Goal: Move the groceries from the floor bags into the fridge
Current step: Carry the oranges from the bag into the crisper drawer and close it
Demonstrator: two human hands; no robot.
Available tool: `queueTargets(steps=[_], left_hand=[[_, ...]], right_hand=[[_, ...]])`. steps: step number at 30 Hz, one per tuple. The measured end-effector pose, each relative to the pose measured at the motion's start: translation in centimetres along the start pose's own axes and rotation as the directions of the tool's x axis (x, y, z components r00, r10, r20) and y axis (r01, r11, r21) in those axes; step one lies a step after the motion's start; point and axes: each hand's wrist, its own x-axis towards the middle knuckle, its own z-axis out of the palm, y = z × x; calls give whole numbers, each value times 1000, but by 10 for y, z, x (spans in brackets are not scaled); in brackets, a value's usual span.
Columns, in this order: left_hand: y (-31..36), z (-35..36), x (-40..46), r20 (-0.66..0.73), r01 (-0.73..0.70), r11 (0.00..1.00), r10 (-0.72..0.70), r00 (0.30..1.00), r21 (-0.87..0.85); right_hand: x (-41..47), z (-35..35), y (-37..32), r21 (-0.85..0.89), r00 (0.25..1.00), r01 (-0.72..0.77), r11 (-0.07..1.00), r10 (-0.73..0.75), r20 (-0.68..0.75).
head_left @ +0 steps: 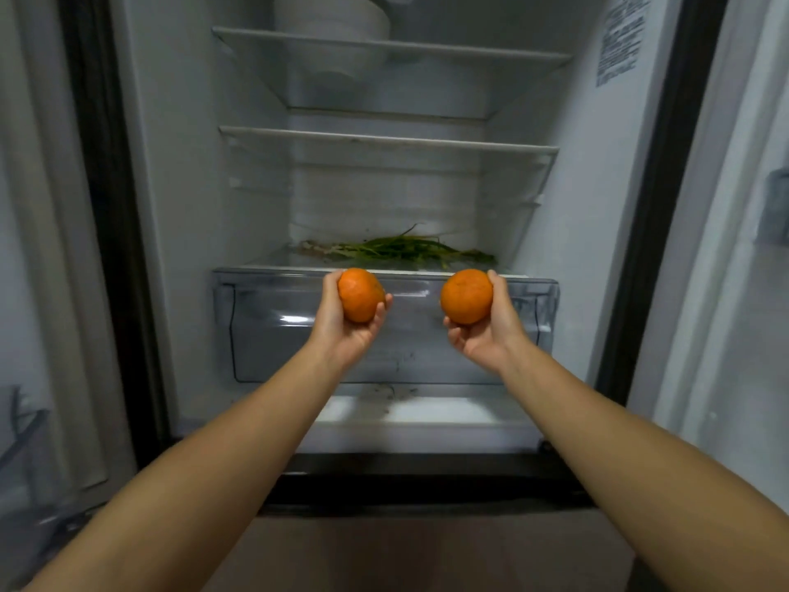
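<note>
Orange and round, two fruits are held up in front of the open fridge (pixel 170 207), one in each hand. The left hand (pixel 341 322) cups the left orange (pixel 360 294), with its thumb up the left side of the fruit and its fingers curled under and round it. The right hand (pixel 486 331) holds the right orange (pixel 466 296) the same way, with its thumb up the right side and its fingers curled below. The two hands are apart, side by side, and both arms reach straight out.

Both oranges hang in the air just in front of the clear drawer (pixel 264 335) at the bottom of the fridge, near its top edge. They are not on a shelf.

Behind them, some long green stalks (pixel 401 249) lie flat on the glass over the drawer. Above that is a bare glass shelf (pixel 384 141). Higher up, another glass shelf (pixel 384 47) holds a stack of white bowls (pixel 331 17). A paper label (pixel 621 40) with tiny print sticks on the right inside wall; I cannot read it.
</note>
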Motion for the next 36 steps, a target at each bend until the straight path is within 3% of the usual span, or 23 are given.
queueTargets(steps=[12,20,23,25,28,30,32,34,36], left_hand=[[-22,19,-116,-65,-32,999,33,997,10],[-29,13,-150,-103,-3,1000,0,995,-25],[-30,8,-156,-143,29,999,-33,989,-27],[-32,7,-161,-118,82,995,-89,989,-65],[-25,16,-160,35,89,992,-86,996,-88],[-11,32,-154,148,36,999,-35,988,-3],[5,52,-145,220,-49,982,7,976,185],[18,71,-129,229,-123,895,24,973,428],[29,84,-105,230,-172,738,23,973,652]], right_hand=[[-103,-15,5,-11,997,-65,998,65,39],[-136,-26,14,29,992,-103,994,101,74],[-138,-28,12,-48,989,-108,993,112,99],[-138,-26,8,-135,983,-95,986,114,141],[-135,-16,-3,-169,975,-42,985,78,209],[-131,-7,-16,-124,971,1,992,29,238],[-122,3,-33,-95,968,61,994,-36,248],[-107,15,-51,-126,963,148,981,-113,246],[-88,27,-65,-268,949,254,930,-186,256]])
